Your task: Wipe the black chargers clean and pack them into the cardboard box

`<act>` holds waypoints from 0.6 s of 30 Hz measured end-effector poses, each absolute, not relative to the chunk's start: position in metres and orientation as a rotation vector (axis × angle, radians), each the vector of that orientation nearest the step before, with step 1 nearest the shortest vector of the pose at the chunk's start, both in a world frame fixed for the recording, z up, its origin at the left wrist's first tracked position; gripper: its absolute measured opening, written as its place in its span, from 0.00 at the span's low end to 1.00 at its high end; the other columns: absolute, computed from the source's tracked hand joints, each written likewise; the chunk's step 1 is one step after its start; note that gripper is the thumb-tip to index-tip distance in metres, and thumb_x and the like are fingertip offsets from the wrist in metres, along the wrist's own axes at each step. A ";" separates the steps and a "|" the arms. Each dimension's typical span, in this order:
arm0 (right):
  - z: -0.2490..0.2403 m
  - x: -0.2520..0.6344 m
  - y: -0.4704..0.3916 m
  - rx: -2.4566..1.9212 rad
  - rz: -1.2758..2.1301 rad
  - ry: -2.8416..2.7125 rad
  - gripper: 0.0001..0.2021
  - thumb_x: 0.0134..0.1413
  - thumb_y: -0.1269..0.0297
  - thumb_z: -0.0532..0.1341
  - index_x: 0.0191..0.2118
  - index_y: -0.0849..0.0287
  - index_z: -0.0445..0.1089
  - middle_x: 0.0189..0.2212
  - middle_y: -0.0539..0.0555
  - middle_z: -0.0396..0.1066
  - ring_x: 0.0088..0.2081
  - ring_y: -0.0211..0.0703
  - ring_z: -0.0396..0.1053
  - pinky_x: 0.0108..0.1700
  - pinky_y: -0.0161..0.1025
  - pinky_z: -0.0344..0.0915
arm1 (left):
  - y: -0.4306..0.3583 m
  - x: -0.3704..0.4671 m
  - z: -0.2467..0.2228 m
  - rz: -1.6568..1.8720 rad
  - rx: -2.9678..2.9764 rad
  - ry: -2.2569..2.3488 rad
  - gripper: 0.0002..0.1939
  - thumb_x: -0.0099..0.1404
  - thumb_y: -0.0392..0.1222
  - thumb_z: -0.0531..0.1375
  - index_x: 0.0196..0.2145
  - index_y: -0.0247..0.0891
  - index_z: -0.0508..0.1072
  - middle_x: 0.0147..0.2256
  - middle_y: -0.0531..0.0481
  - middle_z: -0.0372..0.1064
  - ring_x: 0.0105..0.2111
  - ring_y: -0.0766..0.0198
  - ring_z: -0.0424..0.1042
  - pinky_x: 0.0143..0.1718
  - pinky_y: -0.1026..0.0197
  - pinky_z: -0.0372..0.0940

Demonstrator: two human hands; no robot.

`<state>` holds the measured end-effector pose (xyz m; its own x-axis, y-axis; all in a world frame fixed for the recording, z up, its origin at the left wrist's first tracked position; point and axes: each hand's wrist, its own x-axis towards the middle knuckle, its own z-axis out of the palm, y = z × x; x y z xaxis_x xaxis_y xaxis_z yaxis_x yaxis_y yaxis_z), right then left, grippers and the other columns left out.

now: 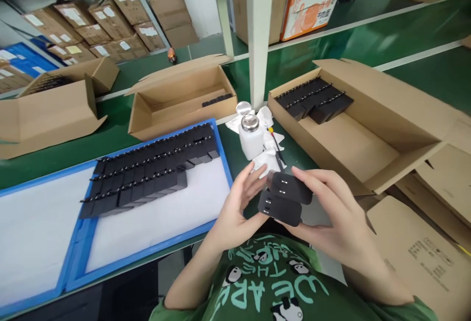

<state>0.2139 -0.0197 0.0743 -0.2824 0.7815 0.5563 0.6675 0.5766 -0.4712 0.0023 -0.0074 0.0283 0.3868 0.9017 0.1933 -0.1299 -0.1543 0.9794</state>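
Two flat black blocks with small metal pins, one upper [292,187] and one lower [279,208], are held side by side in front of my chest. My right hand [336,213] grips them from the right, thumb and fingers at their edges. My left hand [239,208] is at their left side, thumb against the lower block and the other fingers raised and spread. Similar black blocks stand in rows [147,169] on a white, blue-edged tray [198,198] to the left. More lie in an open carton [360,154] at the right.
A white dispenser bottle [251,137] stands beyond my hands, beside white tissues [268,161] and a thin red-and-black tool [276,145]. An open carton [154,120] sits behind the tray. A pale post [259,36] rises behind the bottle. Flattened cardboard [423,247] lies at the right.
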 end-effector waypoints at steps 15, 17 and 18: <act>0.046 0.379 0.115 -2.077 0.258 -1.601 0.35 0.42 0.50 0.73 0.54 0.65 0.68 0.50 0.67 0.71 0.50 0.61 0.71 0.53 0.58 0.70 | -0.037 -0.045 0.049 1.276 1.077 1.631 0.22 0.67 0.56 0.63 0.55 0.50 0.69 0.60 0.45 0.69 0.61 0.42 0.69 0.62 0.36 0.64; 0.036 0.365 0.135 -2.067 0.323 -1.720 0.28 0.50 0.51 0.71 0.53 0.62 0.69 0.48 0.61 0.73 0.47 0.52 0.72 0.52 0.54 0.71 | -0.038 -0.046 0.049 1.292 1.053 1.642 0.22 0.67 0.56 0.63 0.55 0.50 0.69 0.60 0.45 0.69 0.60 0.41 0.69 0.62 0.35 0.64; 0.031 0.356 0.144 -2.062 0.340 -1.761 0.24 0.56 0.51 0.68 0.53 0.61 0.69 0.48 0.59 0.73 0.47 0.49 0.72 0.52 0.52 0.71 | -0.039 -0.047 0.048 1.298 1.050 1.643 0.22 0.67 0.57 0.63 0.55 0.49 0.69 0.60 0.45 0.69 0.60 0.41 0.69 0.62 0.35 0.64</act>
<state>0.3559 0.1435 0.0307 0.1739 0.9818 0.0758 0.8828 -0.1213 -0.4537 -0.0470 -0.0388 0.0482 -0.3563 0.9309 -0.0811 0.1366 0.1377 0.9810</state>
